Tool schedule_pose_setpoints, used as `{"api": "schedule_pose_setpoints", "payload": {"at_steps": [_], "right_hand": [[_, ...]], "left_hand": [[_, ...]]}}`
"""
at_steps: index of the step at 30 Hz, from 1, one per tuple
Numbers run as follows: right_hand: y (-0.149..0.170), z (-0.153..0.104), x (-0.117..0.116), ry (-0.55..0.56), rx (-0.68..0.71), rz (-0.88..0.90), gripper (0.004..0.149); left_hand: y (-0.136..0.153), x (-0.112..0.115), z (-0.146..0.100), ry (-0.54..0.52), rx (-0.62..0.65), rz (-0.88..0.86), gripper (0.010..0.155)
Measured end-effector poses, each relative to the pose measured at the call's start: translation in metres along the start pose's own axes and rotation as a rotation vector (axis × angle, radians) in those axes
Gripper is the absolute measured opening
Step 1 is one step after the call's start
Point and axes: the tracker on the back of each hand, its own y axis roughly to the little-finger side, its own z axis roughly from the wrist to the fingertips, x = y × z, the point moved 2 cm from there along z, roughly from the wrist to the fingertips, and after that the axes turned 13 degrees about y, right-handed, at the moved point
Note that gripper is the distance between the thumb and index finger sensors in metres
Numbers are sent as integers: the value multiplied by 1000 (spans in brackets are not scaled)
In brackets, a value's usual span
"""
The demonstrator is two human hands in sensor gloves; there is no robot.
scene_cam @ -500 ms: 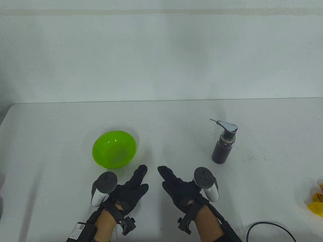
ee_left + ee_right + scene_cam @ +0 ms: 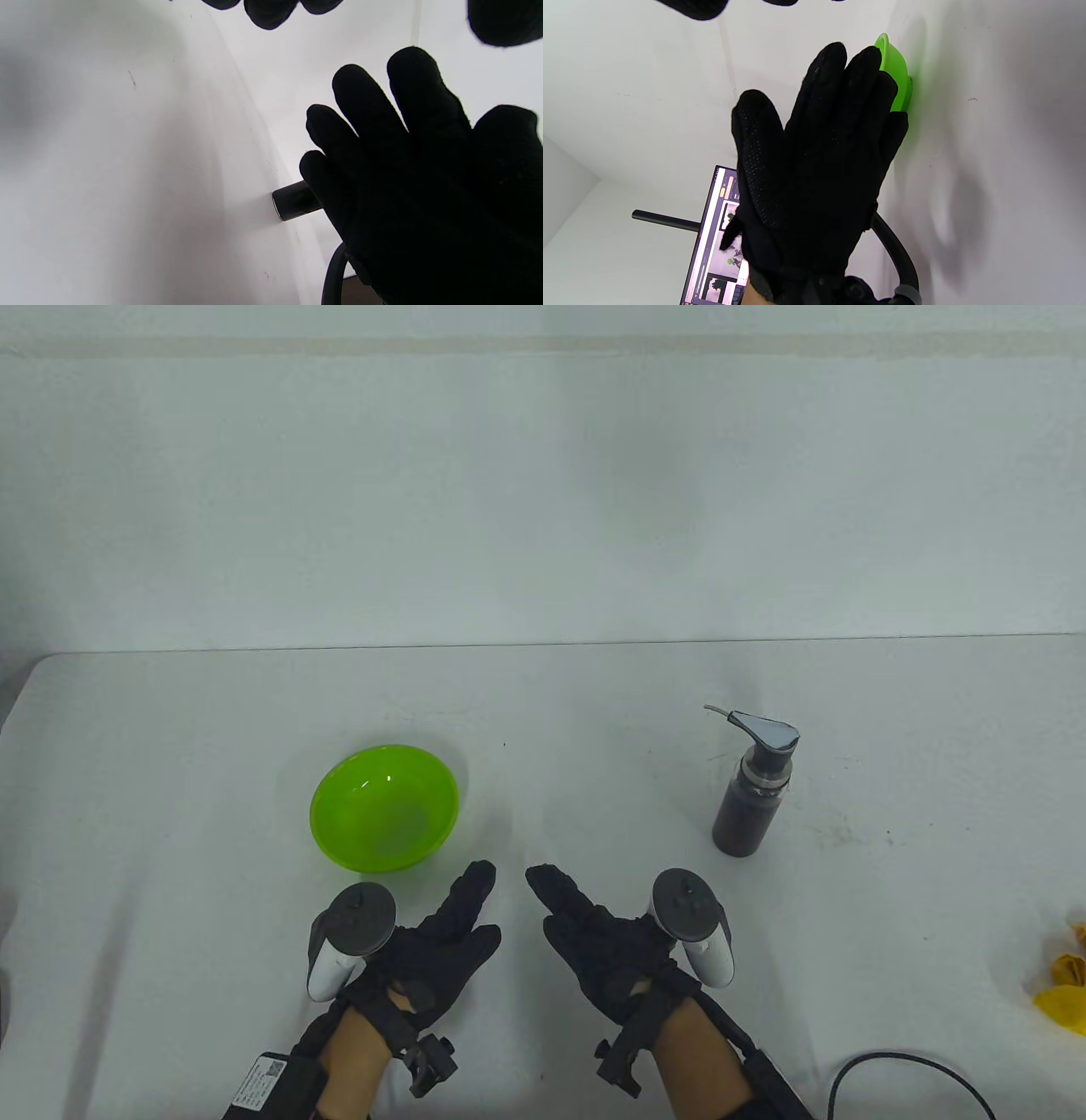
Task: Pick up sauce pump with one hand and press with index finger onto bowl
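A dark sauce pump bottle (image 2: 751, 797) with a grey pump head stands upright on the white table at the right. A bright green bowl (image 2: 383, 806) sits at the left. My left hand (image 2: 458, 916) and right hand (image 2: 573, 916) hover near the front edge between them, fingers stretched out, palms facing each other, both empty. The left hand is just below and right of the bowl. The right hand is below and left of the bottle, apart from it. The left wrist view shows the right hand (image 2: 424, 190) hiding most of the bottle (image 2: 295, 200). The right wrist view shows the left hand (image 2: 814, 161) in front of the bowl (image 2: 897, 72).
A yellow object (image 2: 1065, 976) lies at the table's right edge. A black cable (image 2: 899, 1065) loops at the front right. A monitor (image 2: 721, 237) shows beyond the table in the right wrist view. A white wall stands behind the table's far edge (image 2: 543, 646).
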Motion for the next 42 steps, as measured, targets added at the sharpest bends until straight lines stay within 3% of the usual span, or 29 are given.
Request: {"api": "schedule_pose_setpoints", "payload": {"at_steps": [16, 22, 24, 29, 32, 34, 38, 42], "right_hand": [[6, 2, 4, 20, -32, -14, 63], [6, 2, 3, 15, -28, -14, 64], [6, 2, 3, 12, -27, -10, 64], [3, 2, 5, 21, -12, 13, 64], [0, 1, 7, 31, 1, 3, 64], [-2, 0, 10, 49, 16, -20, 64], [-3, 1, 12, 58, 15, 5, 64], [-3, 1, 14, 78, 24, -63, 64]], "left_hand": [[-1, 1, 1, 0, 17, -13, 97], [-20, -15, -10, -109, 31, 80, 95], [-26, -23, -15, -191, 0, 168, 94], [-41, -54, -20, -284, -178, 354, 93], [-40, -82, -14, -188, -324, 457, 95], [-34, -104, -16, -268, -404, 485, 95], [1, -146, -23, -393, -653, 467, 95], [39, -164, -33, -437, -869, 441, 102]]}}
